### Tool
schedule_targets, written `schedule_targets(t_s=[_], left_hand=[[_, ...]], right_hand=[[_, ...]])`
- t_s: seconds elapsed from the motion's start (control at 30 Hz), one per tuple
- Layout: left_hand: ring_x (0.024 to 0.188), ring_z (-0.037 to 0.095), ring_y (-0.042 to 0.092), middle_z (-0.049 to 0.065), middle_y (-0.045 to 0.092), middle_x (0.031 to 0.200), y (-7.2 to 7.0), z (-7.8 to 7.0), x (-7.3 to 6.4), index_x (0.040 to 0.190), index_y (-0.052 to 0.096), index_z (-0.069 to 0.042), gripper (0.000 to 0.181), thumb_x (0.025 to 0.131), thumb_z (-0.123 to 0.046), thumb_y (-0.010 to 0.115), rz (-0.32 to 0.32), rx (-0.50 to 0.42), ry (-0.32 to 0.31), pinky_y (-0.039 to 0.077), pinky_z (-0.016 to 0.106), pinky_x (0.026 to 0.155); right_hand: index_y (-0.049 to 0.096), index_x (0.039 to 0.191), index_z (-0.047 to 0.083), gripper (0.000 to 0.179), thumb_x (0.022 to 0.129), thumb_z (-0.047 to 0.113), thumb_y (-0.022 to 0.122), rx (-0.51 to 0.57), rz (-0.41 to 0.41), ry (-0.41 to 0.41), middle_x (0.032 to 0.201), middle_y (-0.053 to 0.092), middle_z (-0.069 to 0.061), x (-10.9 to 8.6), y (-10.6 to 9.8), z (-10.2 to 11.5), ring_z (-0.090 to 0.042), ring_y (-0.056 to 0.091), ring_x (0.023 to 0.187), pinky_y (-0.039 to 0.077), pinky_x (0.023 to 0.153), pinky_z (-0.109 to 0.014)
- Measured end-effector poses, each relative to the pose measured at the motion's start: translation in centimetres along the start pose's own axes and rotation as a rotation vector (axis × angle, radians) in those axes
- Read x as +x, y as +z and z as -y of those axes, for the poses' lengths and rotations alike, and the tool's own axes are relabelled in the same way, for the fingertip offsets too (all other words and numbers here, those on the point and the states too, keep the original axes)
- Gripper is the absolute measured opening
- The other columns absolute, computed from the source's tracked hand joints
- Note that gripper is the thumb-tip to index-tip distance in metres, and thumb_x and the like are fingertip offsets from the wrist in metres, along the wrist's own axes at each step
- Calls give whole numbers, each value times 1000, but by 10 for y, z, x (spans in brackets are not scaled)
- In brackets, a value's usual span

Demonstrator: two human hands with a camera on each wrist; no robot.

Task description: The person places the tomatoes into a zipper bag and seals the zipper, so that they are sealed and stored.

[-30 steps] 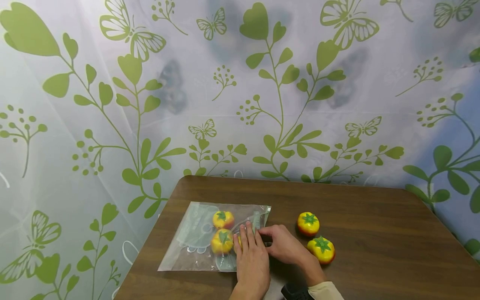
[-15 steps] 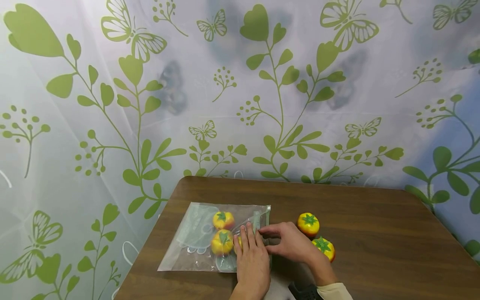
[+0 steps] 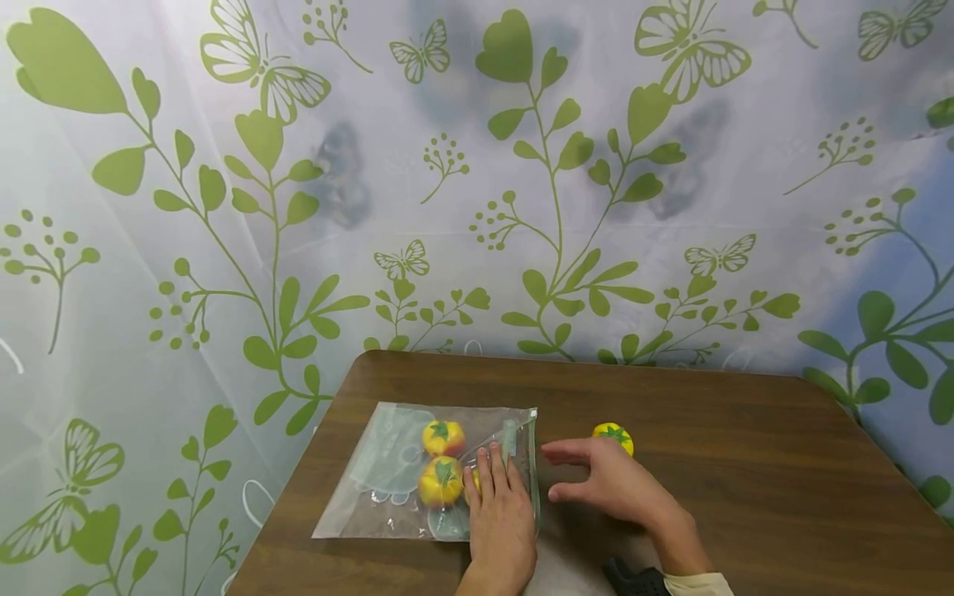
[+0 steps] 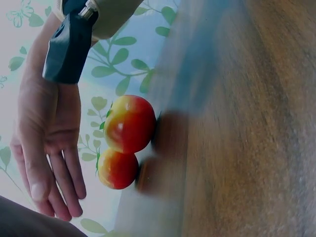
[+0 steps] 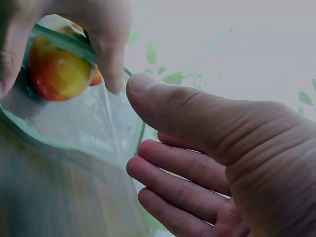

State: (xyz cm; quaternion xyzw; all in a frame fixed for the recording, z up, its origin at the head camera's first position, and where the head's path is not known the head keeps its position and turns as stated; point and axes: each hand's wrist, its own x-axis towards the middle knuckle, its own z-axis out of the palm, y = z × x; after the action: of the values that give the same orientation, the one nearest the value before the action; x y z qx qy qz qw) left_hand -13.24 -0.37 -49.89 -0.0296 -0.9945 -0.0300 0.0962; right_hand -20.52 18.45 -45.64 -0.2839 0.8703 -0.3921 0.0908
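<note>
My left hand (image 3: 501, 517) rests with straight fingers on a clear plastic zip bag (image 3: 350, 515). Inside the bag are a yellow-red tomato (image 3: 443, 432), another tomato (image 3: 438, 483) nearer, and a third mostly hidden under that hand. The right wrist view shows the bag's green rim (image 5: 66, 42) spread apart, with a tomato (image 5: 57, 71) behind it. My right hand (image 3: 619, 484), fingers and thumb apart, holds nothing, just right of the bag. Outside lie two more: a larger-looking tomato (image 4: 129, 124) and one beside it (image 4: 118, 170); in the head view my right hand covers one.
The brown wooden table (image 3: 745, 463) extends to the right and behind the bag. A cloth backdrop (image 3: 447, 207) with green leaves and butterflies hangs behind and at the left. A black device (image 4: 64, 52) is strapped to my right wrist.
My right hand has left the bag's right edge and moved to the right, over the loose tomatoes. My left hand and the bag have stayed in place.
</note>
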Motion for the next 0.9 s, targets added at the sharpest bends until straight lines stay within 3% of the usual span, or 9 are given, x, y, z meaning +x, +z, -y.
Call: schedule_targets(t_s=[0.23, 0.43, 0.57, 0.73, 0.9], left_hand=[[161, 46, 38, 26, 42, 171, 0, 0, -1, 157, 54, 2, 85, 82, -13, 92, 13, -22, 0, 33, 64, 128], [161, 46, 38, 26, 41, 172, 0, 0, 0, 157, 54, 1, 90, 78, -12, 95, 13, -28, -1, 33, 64, 128], [161, 46, 39, 26, 42, 171, 0, 0, 0, 156, 55, 2, 91, 76, -12, 96, 3, -27, 0, 34, 64, 128], [160, 46, 40, 26, 43, 171, 0, 0, -1, 156, 55, 2, 93, 75, -12, 97, -3, -32, -1, 34, 64, 128], [160, 46, 39, 26, 42, 171, 0, 0, -2, 157, 55, 2, 91, 76, -10, 95, 0, -37, 2, 34, 64, 128]], right_hand=[[73, 142, 11, 62, 90, 39, 91, -30, -59, 10, 136, 78, -5, -18, -14, -3, -27, 75, 127, 60, 106, -47], [74, 141, 14, 63, 89, 46, 90, -114, -112, 11, 133, 79, -1, -32, -25, -7, -26, 77, 122, 62, 101, -41], [74, 142, 15, 65, 88, 49, 90, -143, -122, 80, 138, 77, -2, -41, -33, -11, -28, 75, 125, 62, 101, -45], [72, 144, 10, 69, 88, 47, 91, -82, -121, 189, 145, 73, -9, -55, -42, -16, -36, 71, 133, 58, 106, -57], [71, 145, 10, 68, 90, 46, 90, -50, -119, 275, 147, 71, -13, -69, -51, -22, -39, 69, 135, 56, 108, -61]])
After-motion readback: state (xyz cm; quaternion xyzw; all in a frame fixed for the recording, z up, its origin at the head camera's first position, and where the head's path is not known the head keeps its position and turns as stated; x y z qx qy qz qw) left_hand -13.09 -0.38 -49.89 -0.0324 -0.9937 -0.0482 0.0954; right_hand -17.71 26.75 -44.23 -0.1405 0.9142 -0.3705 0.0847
